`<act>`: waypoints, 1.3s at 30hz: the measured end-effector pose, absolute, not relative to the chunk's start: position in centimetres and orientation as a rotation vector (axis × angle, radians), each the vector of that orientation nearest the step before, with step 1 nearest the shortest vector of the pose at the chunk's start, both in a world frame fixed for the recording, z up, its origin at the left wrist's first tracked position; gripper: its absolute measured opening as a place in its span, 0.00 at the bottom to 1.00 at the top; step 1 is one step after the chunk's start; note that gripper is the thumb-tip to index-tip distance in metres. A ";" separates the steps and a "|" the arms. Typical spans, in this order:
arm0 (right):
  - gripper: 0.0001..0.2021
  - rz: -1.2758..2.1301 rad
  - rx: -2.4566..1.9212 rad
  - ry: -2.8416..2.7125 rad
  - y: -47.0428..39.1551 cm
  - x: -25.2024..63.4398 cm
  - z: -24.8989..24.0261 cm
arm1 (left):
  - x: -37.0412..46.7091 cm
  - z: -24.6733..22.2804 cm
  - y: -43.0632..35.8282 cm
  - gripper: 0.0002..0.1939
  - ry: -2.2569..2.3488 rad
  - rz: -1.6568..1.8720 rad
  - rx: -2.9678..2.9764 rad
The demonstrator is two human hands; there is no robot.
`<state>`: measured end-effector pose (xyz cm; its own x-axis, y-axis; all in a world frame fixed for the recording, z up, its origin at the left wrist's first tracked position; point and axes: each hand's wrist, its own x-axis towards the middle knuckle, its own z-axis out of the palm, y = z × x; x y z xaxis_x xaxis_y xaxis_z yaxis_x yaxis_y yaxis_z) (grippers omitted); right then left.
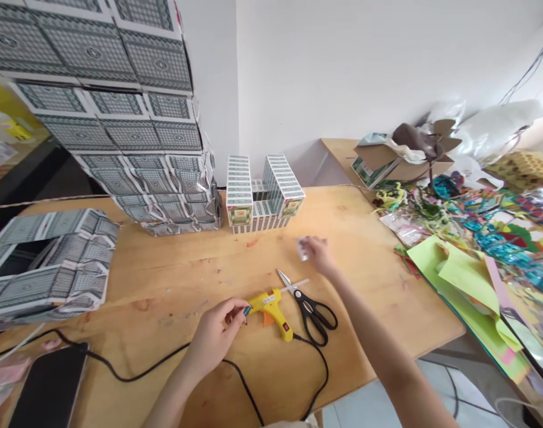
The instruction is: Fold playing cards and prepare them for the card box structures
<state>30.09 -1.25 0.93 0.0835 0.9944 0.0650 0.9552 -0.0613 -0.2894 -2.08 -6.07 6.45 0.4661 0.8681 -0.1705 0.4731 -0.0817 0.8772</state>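
Observation:
My left hand (220, 330) is closed, with thumb and fingers pinched around a small dark blue piece (247, 310) at the nozzle end of a yellow glue gun (271, 309). The gun lies on its side on the table, a glue stick (302, 282) poking from its back. Farther forward, my right hand (318, 252) pinches a small white piece (303, 249), blurred and too small to name. Black-handled scissors (309, 306) lie partly open beside the gun, between my hands. Beyond the right hand stands a U-shaped block of small patterned boxes (265, 220).
A tall stack of patterned boxes (164, 125) rises at left, near a lower box structure (53, 261). A phone (49, 389) and black cord (133, 378) lie in front. Green paper (463, 297), craft scraps and a cardboard box (387, 166) crowd the right.

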 end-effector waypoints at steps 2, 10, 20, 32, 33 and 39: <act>0.17 0.116 -2.264 -1.776 -0.7 34.2 2.2 | -2.2 6.6 -6.1 0.11 1.149 0.486 1.717; 0.12 0.194 -2.189 -1.993 3.3 32.3 2.3 | -2.2 6.4 -6.5 0.12 1.176 0.448 1.664; 0.13 0.248 -2.030 -2.134 0.1 27.9 2.0 | -1.9 7.0 -6.2 0.10 1.122 0.462 1.715; 0.06 0.320 -2.013 -2.193 0.8 25.3 0.0 | -1.4 6.6 -6.0 0.10 1.094 0.478 1.715; 0.06 0.313 -2.026 -2.172 0.8 25.4 0.2 | -1.4 6.7 -6.0 0.10 1.096 0.477 1.720; 0.21 0.063 -2.388 -1.702 -1.5 34.4 3.7 | -2.5 6.4 -6.0 0.11 1.116 0.458 1.719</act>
<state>34.44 -1.46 3.69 0.3332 0.9390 0.0853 0.9301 -0.3125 -0.1932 -2.48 -5.98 6.37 0.5036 0.8427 -0.1903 0.4667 -0.0800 0.8808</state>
